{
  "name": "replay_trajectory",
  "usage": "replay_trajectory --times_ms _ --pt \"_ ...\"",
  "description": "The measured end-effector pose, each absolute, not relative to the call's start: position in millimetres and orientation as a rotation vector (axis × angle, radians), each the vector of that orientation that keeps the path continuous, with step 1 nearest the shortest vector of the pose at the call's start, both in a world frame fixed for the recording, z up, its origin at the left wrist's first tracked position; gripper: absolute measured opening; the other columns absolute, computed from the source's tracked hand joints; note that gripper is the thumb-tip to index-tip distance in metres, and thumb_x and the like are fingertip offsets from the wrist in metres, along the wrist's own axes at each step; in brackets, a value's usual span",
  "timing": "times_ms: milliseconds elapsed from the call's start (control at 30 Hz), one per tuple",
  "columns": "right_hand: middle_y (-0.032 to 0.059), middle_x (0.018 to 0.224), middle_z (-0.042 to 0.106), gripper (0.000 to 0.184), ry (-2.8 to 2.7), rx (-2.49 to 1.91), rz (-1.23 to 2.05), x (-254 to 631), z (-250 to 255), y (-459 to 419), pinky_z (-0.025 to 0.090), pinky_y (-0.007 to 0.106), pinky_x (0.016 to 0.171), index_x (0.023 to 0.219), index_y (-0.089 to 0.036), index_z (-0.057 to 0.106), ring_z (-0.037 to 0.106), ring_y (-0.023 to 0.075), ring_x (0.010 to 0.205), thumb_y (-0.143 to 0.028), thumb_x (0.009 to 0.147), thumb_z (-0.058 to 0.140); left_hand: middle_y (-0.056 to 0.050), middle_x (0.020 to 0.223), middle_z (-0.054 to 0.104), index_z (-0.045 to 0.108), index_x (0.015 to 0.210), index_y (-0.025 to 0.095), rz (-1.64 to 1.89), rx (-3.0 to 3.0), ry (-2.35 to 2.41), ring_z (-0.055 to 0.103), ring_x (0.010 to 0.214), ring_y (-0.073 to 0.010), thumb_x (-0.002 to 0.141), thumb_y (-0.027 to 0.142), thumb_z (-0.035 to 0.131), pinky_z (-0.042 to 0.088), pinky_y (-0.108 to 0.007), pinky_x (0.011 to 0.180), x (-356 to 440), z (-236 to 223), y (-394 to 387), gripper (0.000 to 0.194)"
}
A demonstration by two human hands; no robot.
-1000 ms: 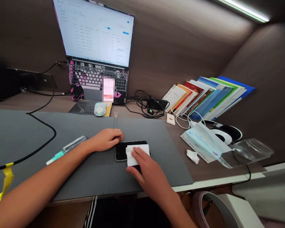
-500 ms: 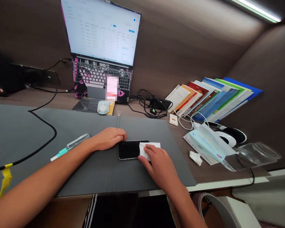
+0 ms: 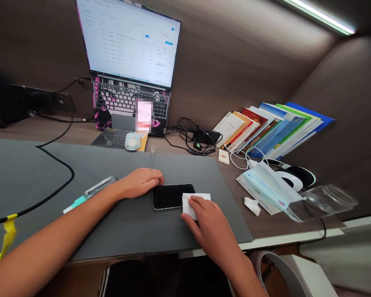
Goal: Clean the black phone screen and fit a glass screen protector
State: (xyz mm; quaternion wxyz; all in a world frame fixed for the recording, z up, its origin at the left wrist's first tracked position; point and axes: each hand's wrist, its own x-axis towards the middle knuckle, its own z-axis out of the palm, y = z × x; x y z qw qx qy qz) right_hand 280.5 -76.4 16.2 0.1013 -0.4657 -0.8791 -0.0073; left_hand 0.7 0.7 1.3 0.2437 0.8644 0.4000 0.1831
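Note:
A smartphone (image 3: 168, 197) with a dark screen and pale edge lies flat on the grey desk mat (image 3: 117, 231). At its upper left corner rests my left hand (image 3: 142, 181), fingers curled together and pressed against the phone's edge. My right hand (image 3: 210, 216) holds a folded white tissue (image 3: 189, 203) under its fingers, over the phone's right end, which the tissue hides. Left of my left wrist lies a clear bottle with a teal collar (image 3: 99, 186), partly behind my forearm.
A laptop (image 3: 130, 95) stands at the back, with a mouse (image 3: 132, 141) before it. Black cables (image 3: 188, 136), leaning books (image 3: 259, 128), headphones (image 3: 299, 175), a tissue pack (image 3: 266, 185), a crumpled tissue (image 3: 252, 205) and a clear jar (image 3: 330, 200) occupy the right side. A bin (image 3: 278, 272) stands below.
My right hand has slid the tissue rightward across the phone's screen, then slightly toward me, uncovering more of the screen. My left hand has stayed at the phone's corner.

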Motion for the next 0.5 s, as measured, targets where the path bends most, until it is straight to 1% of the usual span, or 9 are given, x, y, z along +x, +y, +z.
replay_trajectory --times_ms 100,233,300,433,500 --pt "0.017 0.123 0.07 0.028 -2.627 -1.406 -0.013 270.3 19.2 -57.1 0.053 0.049 0.097 0.118 -0.011 0.066 0.066 0.0316 0.115 -0.031 0.1 0.059 -0.002 0.097 0.067 0.062 0.093 0.021 0.496 2.362 1.091 0.06 0.089 -0.0184 0.097 0.026 0.033 0.042 -0.03 0.083 0.4 0.8 0.7 0.03" --pt "0.0157 0.116 0.072 0.023 -2.64 -1.425 0.002 268.8 22.5 -51.7 0.055 0.046 0.093 0.11 -0.013 0.068 0.069 0.0304 0.108 -0.032 0.099 0.059 -0.002 0.096 0.067 0.062 0.093 0.021 0.497 2.362 1.097 0.06 0.089 -0.0183 0.096 0.026 0.032 0.042 -0.029 0.082 0.5 0.7 0.6 0.031" --pt "0.0162 0.119 0.072 0.026 -2.626 -1.408 0.013 276.8 21.7 -61.8 0.056 0.045 0.094 0.114 -0.013 0.068 0.068 0.0303 0.111 -0.033 0.099 0.059 -0.002 0.095 0.067 0.062 0.094 0.021 0.494 2.365 1.095 0.06 0.088 -0.0181 0.097 0.026 0.032 0.042 -0.029 0.082 0.7 0.9 0.5 0.031" --pt "0.0179 0.133 0.067 0.039 -2.575 -1.331 0.047 294.9 16.5 -80.9 0.054 0.047 0.102 0.13 -0.011 0.063 0.064 0.0305 0.123 -0.035 0.101 0.056 -0.002 0.096 0.067 0.062 0.095 0.021 0.489 2.369 1.097 0.06 0.088 -0.0183 0.097 0.027 0.031 0.042 -0.03 0.083 0.7 1.7 -0.1 0.031" --pt "0.0171 0.134 0.067 0.039 -2.573 -1.321 0.063 296.9 15.4 -79.2 0.053 0.049 0.103 0.132 -0.013 0.063 0.063 0.0309 0.124 -0.036 0.101 0.056 -0.002 0.097 0.067 0.062 0.096 0.021 0.487 2.364 1.106 0.06 0.089 -0.0184 0.097 0.026 0.031 0.042 -0.03 0.083 0.6 2.1 -0.3 0.031"
